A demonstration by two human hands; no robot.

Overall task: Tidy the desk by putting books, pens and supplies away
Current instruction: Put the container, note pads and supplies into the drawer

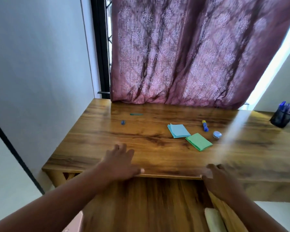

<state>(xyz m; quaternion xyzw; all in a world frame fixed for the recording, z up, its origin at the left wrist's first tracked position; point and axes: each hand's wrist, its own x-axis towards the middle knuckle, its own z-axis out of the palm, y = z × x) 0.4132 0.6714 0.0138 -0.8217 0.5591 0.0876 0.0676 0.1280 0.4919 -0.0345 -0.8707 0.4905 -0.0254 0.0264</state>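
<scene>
The desk (94,136) is wood with strong dark grain and a smooth, glossy varnish that catches window light. At the far edge hangs a mauve woven cloth curtain (191,51), matt, with a paler damask print. The blue paper pad (178,130) and green paper pad (198,141) look matt. The glue stick (205,125) is shiny plastic; the far-right pen holder (282,118) is black wire mesh.
</scene>
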